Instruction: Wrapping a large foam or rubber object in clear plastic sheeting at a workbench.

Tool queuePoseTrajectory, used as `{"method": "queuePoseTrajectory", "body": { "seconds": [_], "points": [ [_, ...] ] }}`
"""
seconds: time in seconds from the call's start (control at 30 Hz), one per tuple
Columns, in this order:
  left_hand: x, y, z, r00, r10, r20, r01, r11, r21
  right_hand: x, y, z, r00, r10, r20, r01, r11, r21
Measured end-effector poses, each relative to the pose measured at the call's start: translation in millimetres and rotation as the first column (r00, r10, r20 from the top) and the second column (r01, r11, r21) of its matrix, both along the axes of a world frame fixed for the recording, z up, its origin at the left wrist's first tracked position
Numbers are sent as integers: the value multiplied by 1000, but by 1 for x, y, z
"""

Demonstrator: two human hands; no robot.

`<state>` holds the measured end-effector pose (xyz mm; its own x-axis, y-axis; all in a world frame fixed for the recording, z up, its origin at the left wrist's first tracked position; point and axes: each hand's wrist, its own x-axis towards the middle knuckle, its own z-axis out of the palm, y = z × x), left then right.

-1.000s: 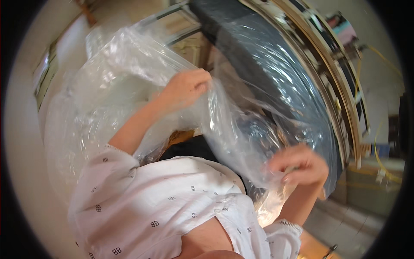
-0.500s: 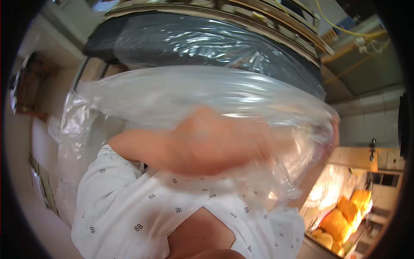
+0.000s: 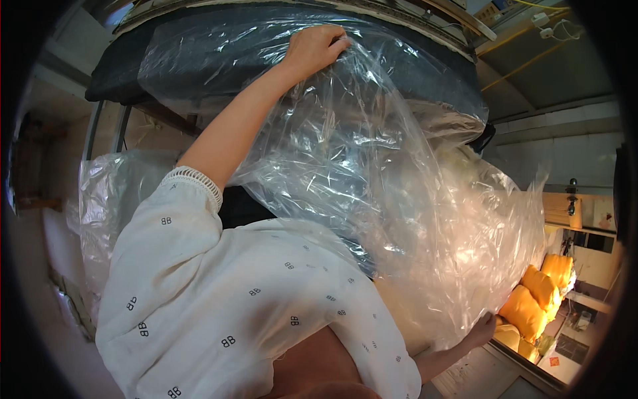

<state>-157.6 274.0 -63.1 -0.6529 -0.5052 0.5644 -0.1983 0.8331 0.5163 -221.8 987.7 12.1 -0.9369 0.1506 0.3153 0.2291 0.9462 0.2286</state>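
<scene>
A large sheet of clear plastic film (image 3: 399, 199) hangs in creases between my two hands. My left hand (image 3: 316, 52) is stretched far forward over a dark covered surface (image 3: 119, 66), its fingers closed on a gathered part of the film. Low at the right, my right hand (image 3: 484, 329) is closed at the film's near edge; its fingers are small and partly hidden. More clear film lies over the dark surface, under and around my left hand.
Several yellow-orange bundles (image 3: 525, 312) are piled at the right. Another piece of clear film (image 3: 109, 206) hangs at the left, beside metal legs (image 3: 119, 126). A wooden and metal frame (image 3: 458, 20) runs along the far edge. A white cable (image 3: 565, 30) hangs at the far right.
My left hand has swung from the right, across my body, to far forward, drawing film with it. My right hand has moved down and nearer. The film is now spread between them.
</scene>
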Motion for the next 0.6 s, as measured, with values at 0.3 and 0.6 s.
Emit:
{"method": "queuePoseTrajectory", "body": {
  "seconds": [0.3,0.6],
  "points": [
    [12,11,39,987,-162,-18,163,985,55,-19,-446,1,156,857,-491,-820,-165,-549],
    [136,11,68,955,13,295,7,998,-67,-28,-496,4,178,823,-540,-607,-341,-718]
  ]
}}
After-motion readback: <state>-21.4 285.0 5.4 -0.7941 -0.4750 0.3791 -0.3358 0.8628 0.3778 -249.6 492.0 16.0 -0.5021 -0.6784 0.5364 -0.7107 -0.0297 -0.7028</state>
